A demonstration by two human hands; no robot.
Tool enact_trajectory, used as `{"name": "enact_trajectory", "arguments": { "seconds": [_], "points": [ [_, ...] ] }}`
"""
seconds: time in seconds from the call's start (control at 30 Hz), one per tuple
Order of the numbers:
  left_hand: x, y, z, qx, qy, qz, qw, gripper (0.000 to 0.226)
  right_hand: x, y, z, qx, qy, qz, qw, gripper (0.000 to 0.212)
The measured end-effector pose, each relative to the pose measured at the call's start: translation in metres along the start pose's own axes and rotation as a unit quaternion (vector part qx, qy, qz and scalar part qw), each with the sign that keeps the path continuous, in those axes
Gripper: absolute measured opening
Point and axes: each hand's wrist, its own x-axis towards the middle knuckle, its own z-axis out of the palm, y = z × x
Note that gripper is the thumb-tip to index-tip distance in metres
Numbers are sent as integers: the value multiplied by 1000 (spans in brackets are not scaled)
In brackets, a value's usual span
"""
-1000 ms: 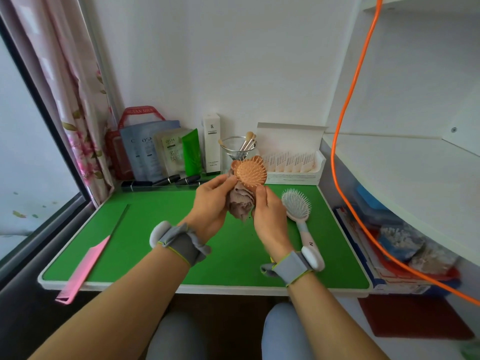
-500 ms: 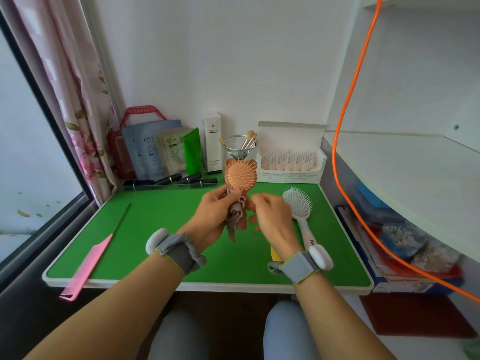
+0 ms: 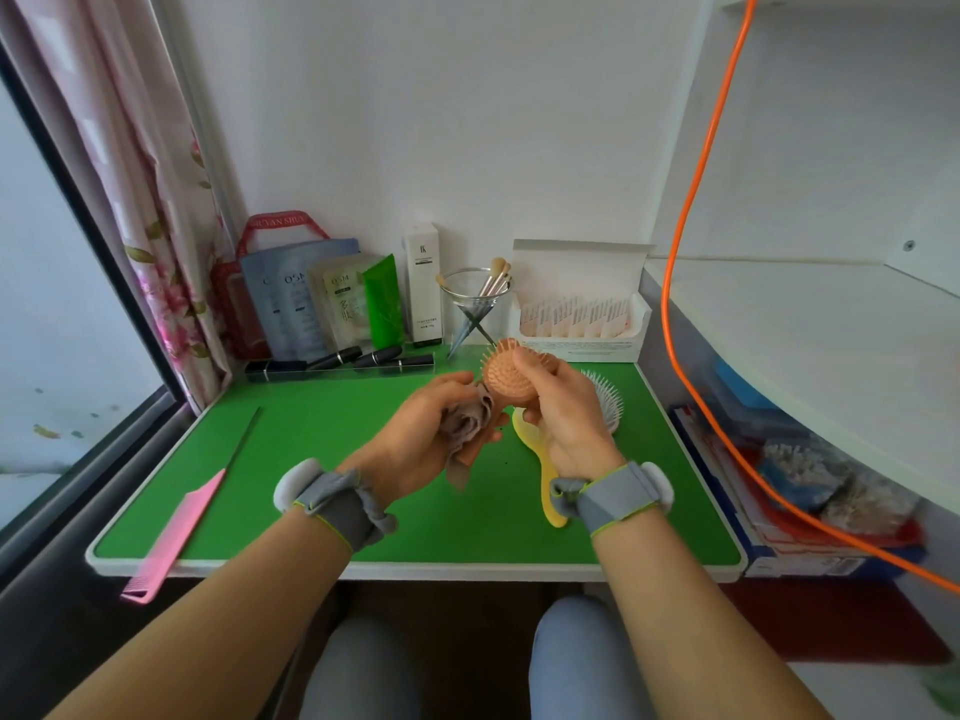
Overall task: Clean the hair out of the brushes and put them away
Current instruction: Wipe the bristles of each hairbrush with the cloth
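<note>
Above the green table (image 3: 322,470), my right hand (image 3: 569,407) grips a small round orange hairbrush (image 3: 506,374), bristles facing me, with its thumb across the bristle pad. My left hand (image 3: 426,433) holds a crumpled grey-brown cloth (image 3: 467,423) just left of the brush and below its head. A yellow comb (image 3: 545,475) lies on the table under my right wrist. A white paddle brush (image 3: 605,400) lies behind my right hand, mostly hidden. A pink tail comb (image 3: 176,532) lies at the table's front left, overhanging the edge.
Along the back wall stand cosmetic pouches (image 3: 306,298), a green tube (image 3: 384,301), a white box (image 3: 423,285), a glass cup of makeup brushes (image 3: 475,293) and an open sachet box (image 3: 582,317). An orange cable (image 3: 675,283) hangs at right beside white shelves (image 3: 810,324).
The orange brush has passed from my left hand into my right hand and tilted over. The cloth stays in my left hand. The yellow comb has come into view.
</note>
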Motion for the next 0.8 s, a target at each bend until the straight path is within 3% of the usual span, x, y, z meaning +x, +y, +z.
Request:
{"name": "enact_trajectory", "arguments": {
  "seconds": [0.2, 0.43, 0.6, 0.8],
  "points": [
    [1, -12, 3, 245, -18, 83, 966, 18, -2, 4, 6, 15, -1, -61, 998, 18],
    [2, -3, 3, 106, -67, -33, 991, 35, -2, -3, 3, 87, -45, -29, 995, 18],
    [5, -8, 11, 232, -17, 58, 971, 31, -2, 0, 4, 62, -12, -37, 997, 18],
    [2, -4, -5, 283, -58, 31, 957, 31, 5, -2, -4, 82, 19, -37, 996, 18]
  ]
}}
